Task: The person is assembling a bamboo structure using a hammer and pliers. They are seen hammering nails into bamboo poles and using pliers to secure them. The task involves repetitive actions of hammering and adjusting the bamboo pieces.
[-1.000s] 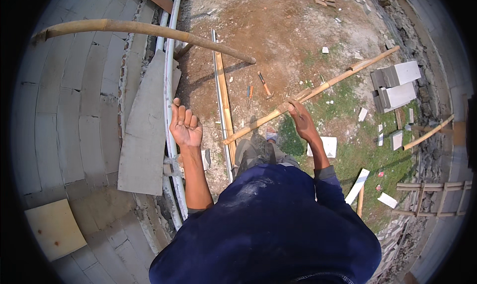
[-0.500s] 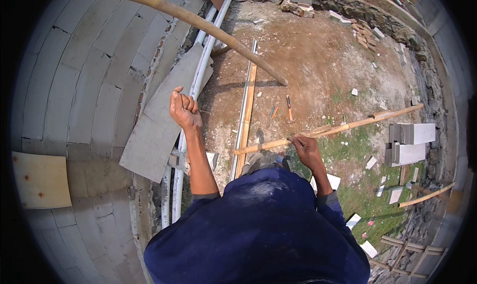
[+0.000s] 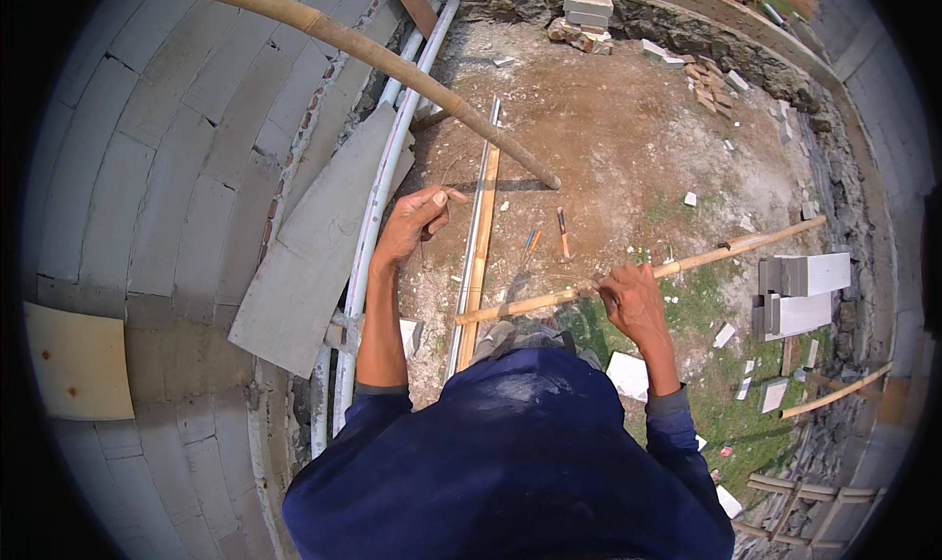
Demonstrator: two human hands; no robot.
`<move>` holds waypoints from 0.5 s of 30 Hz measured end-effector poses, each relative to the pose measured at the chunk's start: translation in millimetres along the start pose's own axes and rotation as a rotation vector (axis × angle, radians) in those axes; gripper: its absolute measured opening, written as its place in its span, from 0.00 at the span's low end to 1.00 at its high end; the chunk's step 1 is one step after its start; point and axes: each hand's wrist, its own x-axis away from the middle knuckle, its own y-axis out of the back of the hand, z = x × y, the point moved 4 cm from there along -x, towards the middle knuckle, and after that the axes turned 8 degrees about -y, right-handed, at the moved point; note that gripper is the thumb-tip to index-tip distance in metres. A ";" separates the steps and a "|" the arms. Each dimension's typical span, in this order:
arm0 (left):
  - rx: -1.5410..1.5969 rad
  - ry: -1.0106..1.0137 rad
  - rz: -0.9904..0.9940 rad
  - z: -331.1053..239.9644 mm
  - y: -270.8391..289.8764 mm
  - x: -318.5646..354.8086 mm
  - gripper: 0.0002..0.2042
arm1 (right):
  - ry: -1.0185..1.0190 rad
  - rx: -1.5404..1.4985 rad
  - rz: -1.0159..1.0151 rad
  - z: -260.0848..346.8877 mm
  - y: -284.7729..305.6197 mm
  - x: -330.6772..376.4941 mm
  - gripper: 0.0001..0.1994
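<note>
Currently, the left hand [image 3: 412, 229] is pinched together (around what, I cannot tell) near the left edge of the ground [image 3: 608, 128], the right hand [image 3: 638, 303] curled over the bamboo pole [image 3: 702, 260].

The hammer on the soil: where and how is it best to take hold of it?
Probably by the handle, from above and the right: the hammer lies flat, its slim handle pointing toward the picture's top, and slim blue and orange pieces lie to its left.
</note>
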 end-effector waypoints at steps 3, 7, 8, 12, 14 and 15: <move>0.031 0.143 0.312 4.5 -36.4 -11.4 0.22 | 0.189 0.071 -0.045 11.4 12.5 -16.9 0.14; 0.007 0.182 0.540 31.8 -88.5 -12.2 0.23 | 0.392 0.104 -0.217 25.7 22.6 -36.9 0.19; 0.068 0.208 0.549 36.2 -99.2 -9.8 0.23 | 0.440 0.096 -0.260 29.8 26.6 -41.4 0.20; 0.306 0.310 0.569 57.0 -120.0 1.2 0.22 | 0.419 0.008 -0.217 32.0 24.1 -50.1 0.19; 0.384 0.400 0.526 50.1 -127.6 7.1 0.20 | 0.390 0.015 -0.178 29.3 20.2 -48.4 0.19; 0.411 0.436 0.510 48.7 -132.3 10.7 0.19 | 0.376 0.021 -0.168 25.4 16.8 -46.3 0.20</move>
